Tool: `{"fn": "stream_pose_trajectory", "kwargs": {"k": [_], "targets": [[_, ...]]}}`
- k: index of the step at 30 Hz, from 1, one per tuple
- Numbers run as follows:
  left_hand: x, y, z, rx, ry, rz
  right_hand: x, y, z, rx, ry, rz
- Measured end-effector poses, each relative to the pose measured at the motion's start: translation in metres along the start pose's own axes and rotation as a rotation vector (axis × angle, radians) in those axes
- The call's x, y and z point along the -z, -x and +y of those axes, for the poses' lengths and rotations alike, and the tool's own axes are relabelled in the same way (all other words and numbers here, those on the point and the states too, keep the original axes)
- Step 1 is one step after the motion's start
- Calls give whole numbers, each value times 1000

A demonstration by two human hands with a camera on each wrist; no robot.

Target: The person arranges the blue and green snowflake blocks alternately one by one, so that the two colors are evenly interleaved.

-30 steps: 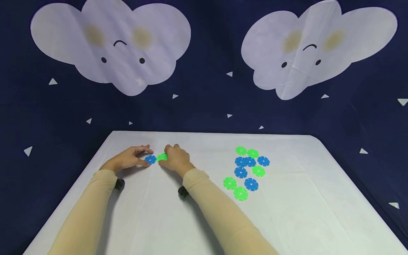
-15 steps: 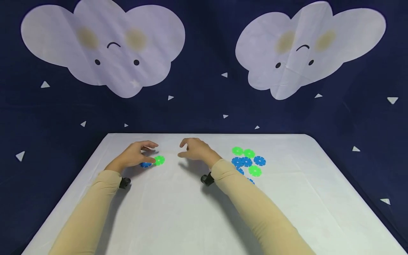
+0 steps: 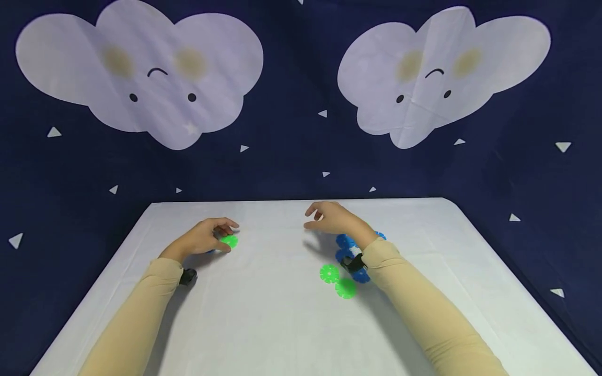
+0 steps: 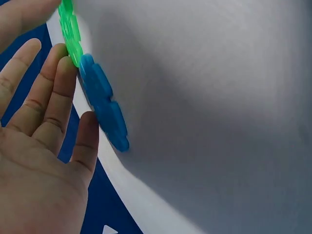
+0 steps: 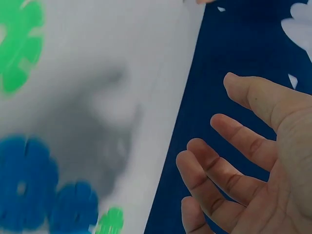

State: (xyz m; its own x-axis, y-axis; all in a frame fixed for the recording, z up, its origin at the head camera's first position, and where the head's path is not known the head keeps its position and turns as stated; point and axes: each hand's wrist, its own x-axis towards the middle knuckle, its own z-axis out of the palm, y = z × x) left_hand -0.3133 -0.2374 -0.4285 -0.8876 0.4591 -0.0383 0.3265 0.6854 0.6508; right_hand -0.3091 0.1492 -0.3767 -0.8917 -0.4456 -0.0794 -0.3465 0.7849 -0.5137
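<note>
The left hand (image 3: pixel 202 238) is over the far left part of the white table (image 3: pixel 263 324), its fingers loosely bent and its thumb set apart from them. Just beside that hand, a green disc (image 3: pixel 231 241) shows partly in the space between thumb and fingers. A blue disc (image 4: pixel 103 103) is next to it, mostly hidden under the hand in the head view. In the left wrist view the two discs are seen nearly edge-on, the end of the green one meeting the end of the blue one; whether they are slotted together cannot be told. The fingertips lie along the edges of both discs there, and whether they touch them is not clear.

The right hand (image 3: pixel 335 219) is above the far part of the table, well apart from the left, with fingers spread and gently curved and nothing between them.

Under and beside the right wrist lies a group of notched discs, partly covered by the arm. Several are blue, among them an upper blue disc (image 3: pixel 345 241) and a lower blue disc (image 3: pixel 361 277). On the side nearer the person, a small pair of green pieces, the left green piece (image 3: pixel 328 273) and the right green piece (image 3: pixel 346 288), lie next to each other.

Both sleeves are beige. Behind the table hangs a dark blue cloth (image 3: pixel 291 167) printed with white clouds (image 3: pixel 160 115) and small white triangles
</note>
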Motion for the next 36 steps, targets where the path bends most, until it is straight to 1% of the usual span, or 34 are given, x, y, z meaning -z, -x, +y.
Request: {"fn": "stream_pose_trajectory", "kwargs": {"k": [2, 7, 12, 15, 22, 30, 36], "targets": [[-1, 0, -1, -7, 4, -2, 6, 9, 8, -8, -9, 6], [-3, -2, -2, 11, 12, 2, 16, 27, 29, -43, -34, 11], [-3, 1, -2, 49, -8, 0, 18, 38, 48, -93, -24, -13], [-2, 1, -2, 57, -12, -5, 18, 43, 55, -104, -19, -36], [-2, 1, -3, 54, -3, -26, 16, 50, 65, -87, 1, -90], [-1, 0, -7, 56, 9, -35, 10, 49, 74, -95, 33, -91], [0, 0, -5, 72, 18, -33, 8, 50, 77, -96, 19, -85]]}}
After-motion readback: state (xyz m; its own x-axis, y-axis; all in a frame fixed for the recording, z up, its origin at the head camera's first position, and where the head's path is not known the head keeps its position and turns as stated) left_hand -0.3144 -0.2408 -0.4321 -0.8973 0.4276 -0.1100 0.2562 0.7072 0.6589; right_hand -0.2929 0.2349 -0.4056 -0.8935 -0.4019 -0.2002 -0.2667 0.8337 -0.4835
